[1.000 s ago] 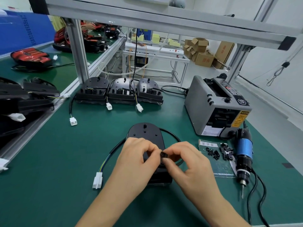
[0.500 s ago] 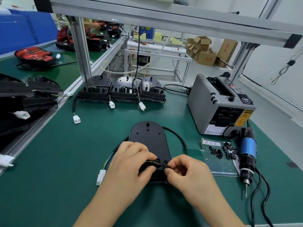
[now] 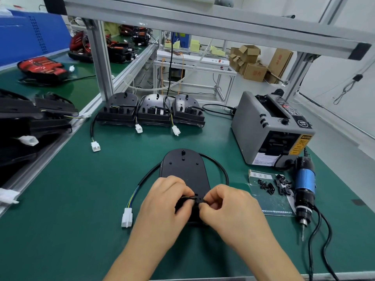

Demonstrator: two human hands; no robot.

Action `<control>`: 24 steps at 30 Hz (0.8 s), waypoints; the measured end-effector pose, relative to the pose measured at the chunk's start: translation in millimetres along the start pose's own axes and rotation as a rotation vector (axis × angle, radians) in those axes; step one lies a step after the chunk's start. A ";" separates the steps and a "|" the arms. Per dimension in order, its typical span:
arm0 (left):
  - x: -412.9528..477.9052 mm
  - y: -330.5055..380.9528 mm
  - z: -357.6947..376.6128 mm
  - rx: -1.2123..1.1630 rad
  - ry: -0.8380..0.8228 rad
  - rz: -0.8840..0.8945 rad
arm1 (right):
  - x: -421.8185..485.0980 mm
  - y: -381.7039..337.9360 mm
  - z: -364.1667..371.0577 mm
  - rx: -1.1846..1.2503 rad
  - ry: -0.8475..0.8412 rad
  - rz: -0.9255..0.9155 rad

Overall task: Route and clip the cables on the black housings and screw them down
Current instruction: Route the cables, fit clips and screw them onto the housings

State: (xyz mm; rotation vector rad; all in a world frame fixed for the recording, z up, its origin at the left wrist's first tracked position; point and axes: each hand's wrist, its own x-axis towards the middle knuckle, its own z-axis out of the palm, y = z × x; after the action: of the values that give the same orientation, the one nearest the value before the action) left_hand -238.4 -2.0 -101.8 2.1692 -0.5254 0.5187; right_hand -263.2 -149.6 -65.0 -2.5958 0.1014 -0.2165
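the bench is lit brightly and evenly from overhead. only soft, faint shadows are cast on the green mat (image 3: 60,220) beneath the left hand (image 3: 164,201) and right hand (image 3: 229,207). pale glare is seen on the far housings (image 3: 154,106). the frame rail (image 3: 203,19) is skewed by wide-angle distortion, and the edges are slightly smeared. where the black cable (image 3: 218,165) is pinched by both hands, detail is lost in darkness.

Factory assembly bench: green mat (image 3: 60,220), aluminium frame (image 3: 101,63), electric screwdriver (image 3: 304,185), seemingly stock cartons (image 3: 254,72) behind.
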 end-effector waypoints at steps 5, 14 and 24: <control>0.9 1.7 0.5 -0.019 0.012 -0.005 | 0.5 -3.1 -1.9 -0.051 0.000 0.001; 0.2 1.2 -0.1 -0.024 0.002 0.010 | 0.2 -0.4 4.4 -0.096 0.098 -0.077; -1.9 -3.8 -0.3 -0.072 -0.025 0.026 | 6.2 16.6 10.7 -0.068 0.261 -0.324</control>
State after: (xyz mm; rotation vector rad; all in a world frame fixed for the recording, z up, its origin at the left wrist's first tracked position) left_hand -238.1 0.7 -105.0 2.1048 -0.5780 0.4805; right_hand -255.8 -159.2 -81.8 -2.6264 -0.2245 -0.6782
